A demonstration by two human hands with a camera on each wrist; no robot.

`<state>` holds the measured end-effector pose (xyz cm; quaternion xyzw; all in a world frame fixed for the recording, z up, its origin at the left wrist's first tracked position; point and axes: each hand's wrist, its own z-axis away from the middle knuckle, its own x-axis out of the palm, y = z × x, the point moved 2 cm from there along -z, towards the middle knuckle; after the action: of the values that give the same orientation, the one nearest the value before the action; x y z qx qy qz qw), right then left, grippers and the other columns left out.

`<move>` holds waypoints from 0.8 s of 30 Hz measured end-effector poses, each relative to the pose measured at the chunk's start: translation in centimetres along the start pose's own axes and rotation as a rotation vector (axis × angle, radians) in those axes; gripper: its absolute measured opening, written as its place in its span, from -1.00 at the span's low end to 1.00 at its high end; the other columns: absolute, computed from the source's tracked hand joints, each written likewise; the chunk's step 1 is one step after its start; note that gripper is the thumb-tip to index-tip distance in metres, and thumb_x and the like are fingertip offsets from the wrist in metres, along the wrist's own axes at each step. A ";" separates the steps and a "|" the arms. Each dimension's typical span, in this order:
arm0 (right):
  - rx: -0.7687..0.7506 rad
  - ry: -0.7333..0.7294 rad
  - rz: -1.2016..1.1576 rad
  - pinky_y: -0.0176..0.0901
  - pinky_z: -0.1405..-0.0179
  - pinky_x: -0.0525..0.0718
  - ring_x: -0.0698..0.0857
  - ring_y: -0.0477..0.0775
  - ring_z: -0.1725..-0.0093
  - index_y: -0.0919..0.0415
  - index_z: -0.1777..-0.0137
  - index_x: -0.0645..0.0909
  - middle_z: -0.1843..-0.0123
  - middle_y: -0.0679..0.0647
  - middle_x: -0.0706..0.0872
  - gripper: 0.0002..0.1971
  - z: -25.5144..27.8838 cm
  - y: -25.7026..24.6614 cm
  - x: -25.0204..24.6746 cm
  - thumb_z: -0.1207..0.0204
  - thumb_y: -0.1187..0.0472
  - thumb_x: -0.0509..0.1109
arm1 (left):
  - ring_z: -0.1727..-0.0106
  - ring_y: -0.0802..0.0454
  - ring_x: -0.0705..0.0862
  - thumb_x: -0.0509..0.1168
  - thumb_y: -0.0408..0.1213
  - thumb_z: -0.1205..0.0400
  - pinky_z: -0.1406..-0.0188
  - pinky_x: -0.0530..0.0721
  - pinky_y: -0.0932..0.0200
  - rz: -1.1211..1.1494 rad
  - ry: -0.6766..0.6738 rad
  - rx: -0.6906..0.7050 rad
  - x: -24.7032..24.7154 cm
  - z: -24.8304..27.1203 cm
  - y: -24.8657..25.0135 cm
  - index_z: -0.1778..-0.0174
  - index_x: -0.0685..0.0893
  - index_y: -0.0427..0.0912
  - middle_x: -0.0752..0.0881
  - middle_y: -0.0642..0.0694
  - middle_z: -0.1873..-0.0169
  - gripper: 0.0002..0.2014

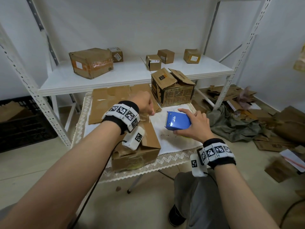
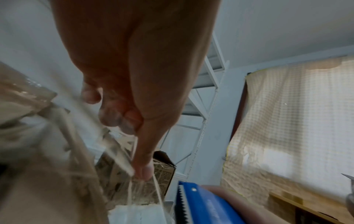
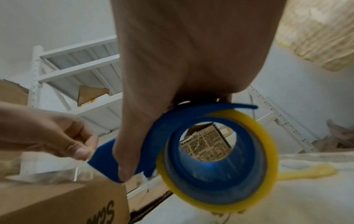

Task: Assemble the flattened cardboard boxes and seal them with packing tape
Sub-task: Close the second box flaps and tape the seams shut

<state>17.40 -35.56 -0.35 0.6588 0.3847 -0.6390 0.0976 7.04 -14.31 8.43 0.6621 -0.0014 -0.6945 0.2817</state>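
On the bench, the right hand has its grip wrapped around a blue dispenser carrying a yellow-edged tape roll, held just right of a closed box at the bench's front edge. The left hand pinches the clear tape end between thumb and fingers, near the dispenser's toothed blade. Flat cardboard lies behind, beside an open printed box.

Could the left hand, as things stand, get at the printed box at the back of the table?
Probably not freely: the left hand is pinching a stretch of clear tape. The printed box is close behind it with nothing between, so letting go should open the way.
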 end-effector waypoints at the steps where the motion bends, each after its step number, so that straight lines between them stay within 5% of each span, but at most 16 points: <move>1: 0.016 0.010 0.007 -0.08 -0.02 0.16 0.27 0.09 -0.11 -0.36 -0.64 0.30 -0.09 0.10 0.37 -0.07 0.0 -0.2 0.2 -0.27 -0.33 0.64 | 0.04 0.03 0.75 0.57 -0.17 -0.56 0.01 0.69 0.10 -0.006 0.004 -0.004 0.1 0.1 0.2 0.20 0.78 -0.13 0.79 -0.02 0.19 -0.86; 7: 0.093 0.065 0.152 0.08 -0.33 0.29 0.40 0.25 -0.29 -0.28 -0.58 0.41 -0.16 0.11 0.40 -0.19 -0.4 -2.4 0.9 -0.32 -0.19 0.63 | 0.00 -0.12 0.79 0.63 -0.02 -0.47 -0.15 0.78 -0.14 -0.130 0.015 -0.031 0.4 0.5 1.4 0.10 0.77 -0.22 0.81 -0.12 0.14 -0.66; 14: 0.279 -0.052 0.231 0.21 -0.45 0.32 0.51 0.32 -0.39 -0.20 -0.53 0.47 -0.32 0.21 0.57 -0.27 -2.0 -3.9 1.1 -0.34 -0.15 0.61 | -0.04 -0.11 0.76 0.61 -0.06 -0.51 -0.17 0.77 -0.09 -0.220 0.035 0.018 0.3 1.4 3.0 0.10 0.68 -0.15 0.78 -0.11 0.05 -0.70; 17: 0.352 -0.085 -0.066 0.29 -0.46 0.46 0.57 0.34 -0.37 -0.13 -0.54 0.44 -0.34 0.18 0.62 -0.20 -2.9 -3.5 1.6 -0.30 -0.23 0.64 | 0.02 -0.04 0.75 0.61 -0.07 -0.50 -0.09 0.75 -0.01 -0.113 0.044 0.030 -0.7 1.4 2.6 0.22 0.74 -0.09 0.74 0.01 0.22 -0.78; 20: 0.388 -0.151 -0.504 0.06 -0.28 0.59 0.61 0.28 -0.37 0.08 -0.62 0.38 -0.38 0.13 0.59 -0.19 -3.2 -3.6 2.0 -0.45 -0.16 0.62 | 0.15 0.12 0.68 0.61 -0.10 -0.50 0.18 0.59 0.21 0.024 0.034 0.058 -1.0 1.6 1.6 0.32 0.75 -0.04 0.69 0.14 0.32 -0.80; 22: 0.397 -0.207 -0.553 0.01 -0.21 0.57 0.62 0.27 -0.35 0.18 -0.59 0.46 -0.40 0.16 0.62 -0.28 -3.3 -3.4 2.2 -0.55 -0.17 0.54 | 0.17 0.19 0.64 0.59 -0.13 -0.53 0.25 0.51 0.28 0.100 0.009 0.074 -1.0 1.8 0.8 0.31 0.76 -0.04 0.71 0.13 0.29 -0.82; 24: 0.397 -0.193 -0.486 0.08 -0.35 0.56 0.58 0.29 -0.41 0.23 -0.59 0.48 -0.50 0.27 0.59 -0.31 -3.5 -3.2 2.5 -0.59 -0.17 0.49 | 0.13 0.15 0.66 0.59 -0.12 -0.53 0.23 0.50 0.25 0.160 -0.008 0.094 -1.1 1.8 0.0 0.28 0.80 -0.07 0.75 0.08 0.26 -0.85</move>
<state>17.80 -30.20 -0.90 0.4904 0.3877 -0.7655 -0.1523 5.32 -14.56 9.67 0.6696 -0.0879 -0.6715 0.3050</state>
